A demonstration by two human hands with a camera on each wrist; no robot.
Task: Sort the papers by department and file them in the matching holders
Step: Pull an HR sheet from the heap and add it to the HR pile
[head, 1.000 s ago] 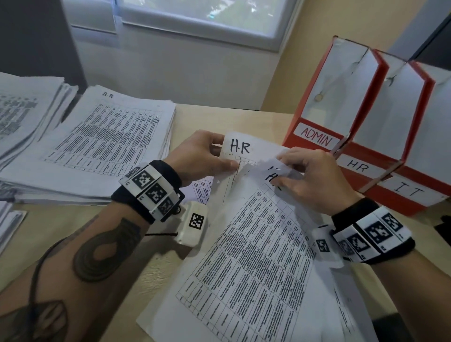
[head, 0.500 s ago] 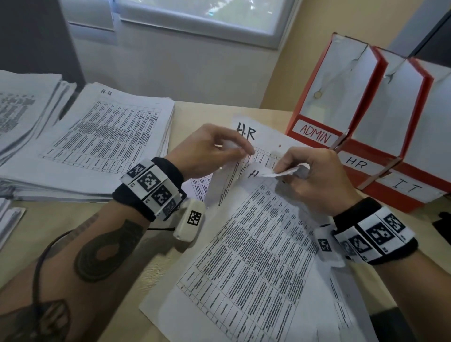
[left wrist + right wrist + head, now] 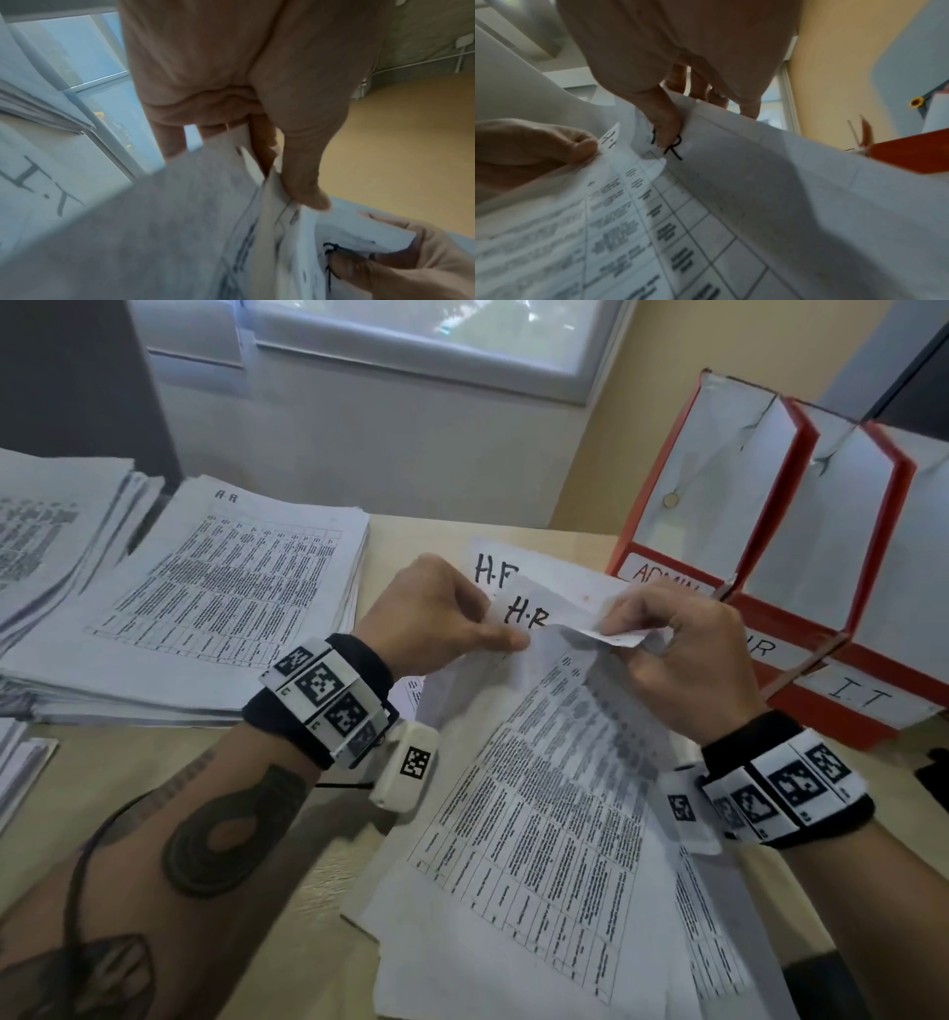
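A loose bundle of printed sheets (image 3: 539, 814) marked "H.R" lies on the desk in front of me. My left hand (image 3: 441, 618) pinches the top-left corner of these sheets, thumb on top (image 3: 306, 188). My right hand (image 3: 667, 649) pinches the top edge of the uppermost sheet (image 3: 757, 182) and curls it back toward me. Under it another "H.R" sheet (image 3: 534, 613) shows, and a third (image 3: 493, 570) behind that. Three red holders stand at the right, labelled ADMIN (image 3: 662, 577), HR (image 3: 765, 649) and I.T (image 3: 857, 698).
A thick stack of papers (image 3: 221, 603) headed "H R" lies at the left, with another stack (image 3: 46, 541) further left and more sheets (image 3: 15, 762) at the left edge. A wall and window stand behind the wooden desk (image 3: 128, 773).
My right hand has lifted and curled the top sheet's upper edge further back, uncovering the "H.R" heading below. My left hand has slid along the top-left corner.
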